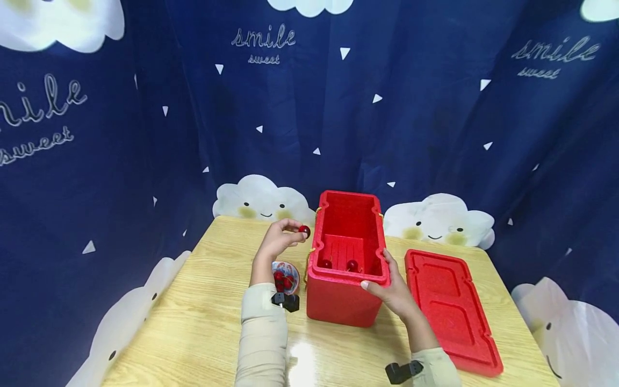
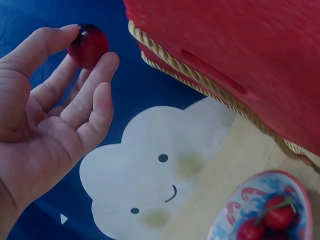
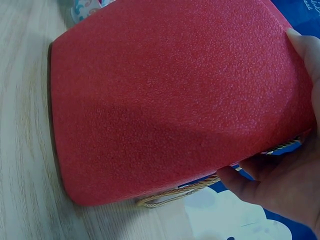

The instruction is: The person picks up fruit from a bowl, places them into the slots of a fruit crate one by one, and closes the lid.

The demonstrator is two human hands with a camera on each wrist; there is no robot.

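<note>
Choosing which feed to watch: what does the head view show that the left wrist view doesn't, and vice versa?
Only head: the right hand gripping the red box, two cherries inside it, and the red lid.
Only left wrist: the long groove in the box's side.
Both: the left hand pinching a cherry, the bowl of cherries, and gold rope on the box.

**Read three times over, all alike**

Printed in pale cursive on the dark blue curtain (image 1: 345, 129): "smile" (image 1: 264, 36) above a smaller "sweet" (image 1: 264, 59), in the far middle, at far right and at left, there cut off at the start.
</note>
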